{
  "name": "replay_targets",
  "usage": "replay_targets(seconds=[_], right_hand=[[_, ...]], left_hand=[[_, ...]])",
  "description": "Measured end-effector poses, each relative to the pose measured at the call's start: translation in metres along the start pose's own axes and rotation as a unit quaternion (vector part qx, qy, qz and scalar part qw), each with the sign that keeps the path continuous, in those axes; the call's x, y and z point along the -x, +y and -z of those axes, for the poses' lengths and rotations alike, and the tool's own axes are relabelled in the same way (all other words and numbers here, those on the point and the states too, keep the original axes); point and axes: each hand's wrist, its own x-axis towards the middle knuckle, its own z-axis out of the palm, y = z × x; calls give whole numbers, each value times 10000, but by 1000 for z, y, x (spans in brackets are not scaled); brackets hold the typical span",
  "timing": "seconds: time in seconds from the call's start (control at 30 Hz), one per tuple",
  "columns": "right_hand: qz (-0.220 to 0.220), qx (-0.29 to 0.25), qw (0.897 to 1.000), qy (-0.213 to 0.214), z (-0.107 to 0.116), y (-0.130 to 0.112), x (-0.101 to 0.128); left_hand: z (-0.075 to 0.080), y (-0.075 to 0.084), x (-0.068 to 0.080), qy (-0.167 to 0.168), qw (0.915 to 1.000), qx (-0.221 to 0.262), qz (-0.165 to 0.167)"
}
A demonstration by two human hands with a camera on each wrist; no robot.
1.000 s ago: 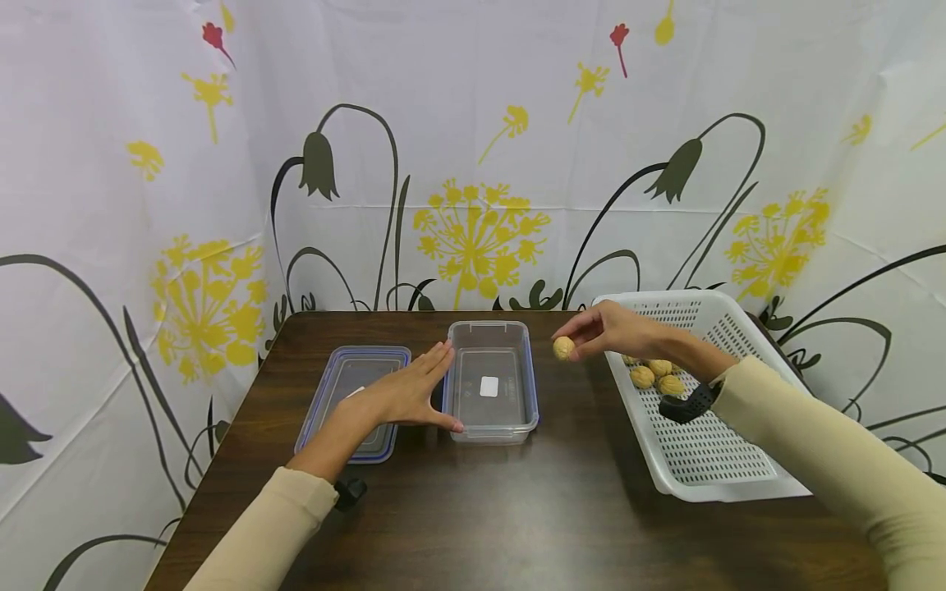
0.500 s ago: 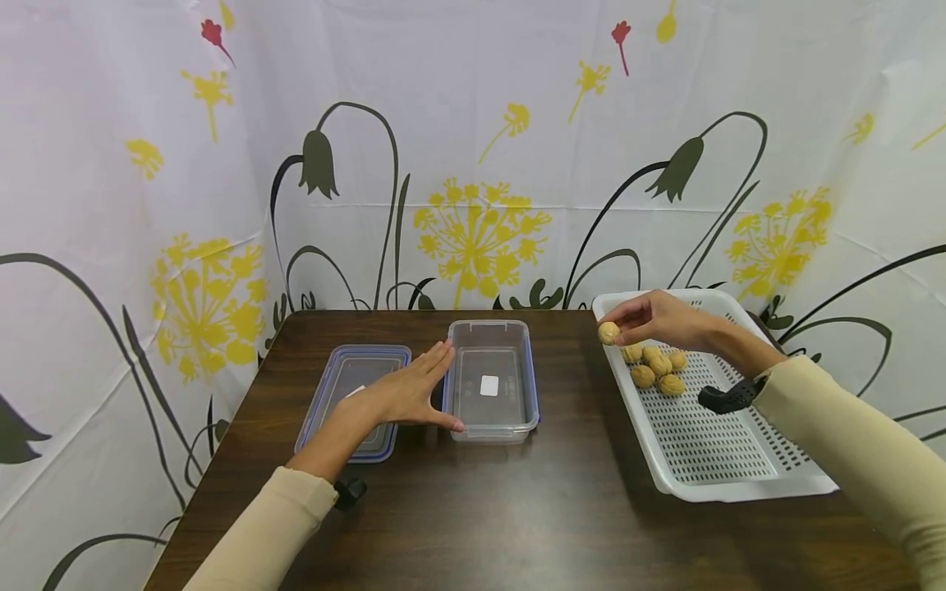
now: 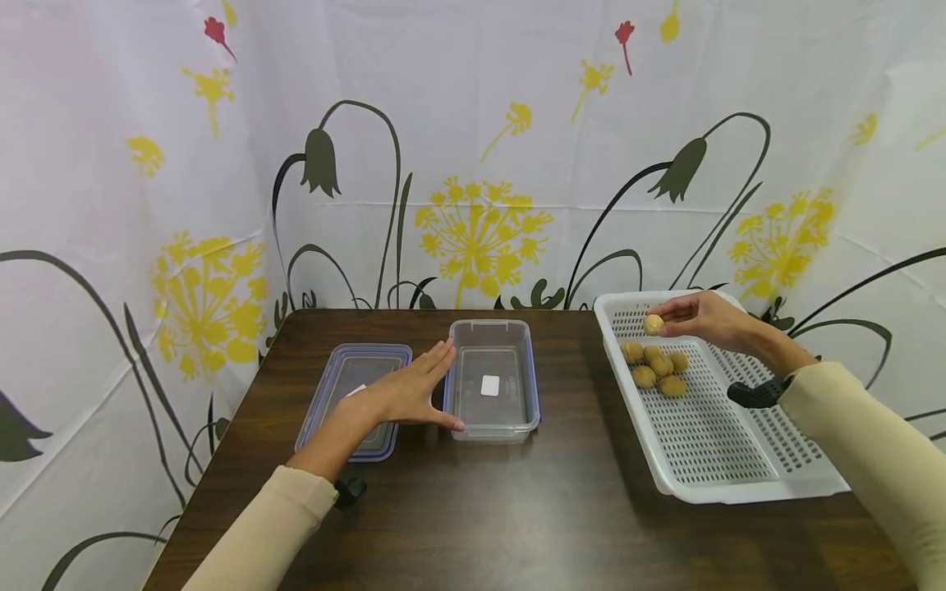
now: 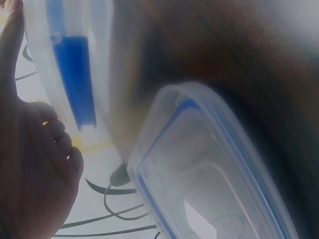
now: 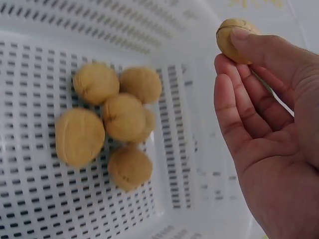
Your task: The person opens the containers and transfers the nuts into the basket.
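Note:
My right hand (image 3: 705,320) pinches a walnut (image 3: 654,325) between thumb and fingertips, above the far left part of the white basket (image 3: 739,495). In the right wrist view the held walnut (image 5: 237,41) shows its seam. Several loose walnuts (image 3: 660,366) lie together on the basket floor below. With fingers straight and thumb spread, my left hand (image 3: 405,397) rests along the left side of a clear plastic container (image 3: 492,428) with blue edging. Nothing is visible inside that container except a white label on its floor.
A clear lid (image 3: 336,371) with a blue seal lies left of the container, partly under my left forearm. Everything stands on a dark wooden table (image 3: 517,509). Behind its far edge hangs a flower-printed curtain (image 3: 473,123).
My right hand has moved right with the walnut, from between the container and the basket to over the basket. The left hand has stayed at the container.

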Motion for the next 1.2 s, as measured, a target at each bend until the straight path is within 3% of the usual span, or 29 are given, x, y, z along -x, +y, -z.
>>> replay_targets(seconds=[0.33, 0.53, 0.9, 1.2], right_hand=[[-175, 165, 9991, 362, 4, 35, -5], [-282, 98, 9992, 279, 0, 50, -12], [-275, 356, 9988, 196, -4, 61, -12], [-584, 455, 9972, 99, -6, 65, -13]], left_hand=[[0, -1, -1, -12, 10000, 45, 23], [1, 0, -1, 3, 10000, 9, 28], [1, 0, -1, 17, 10000, -9, -5], [0, 0, 0, 28, 10000, 21, -11]])
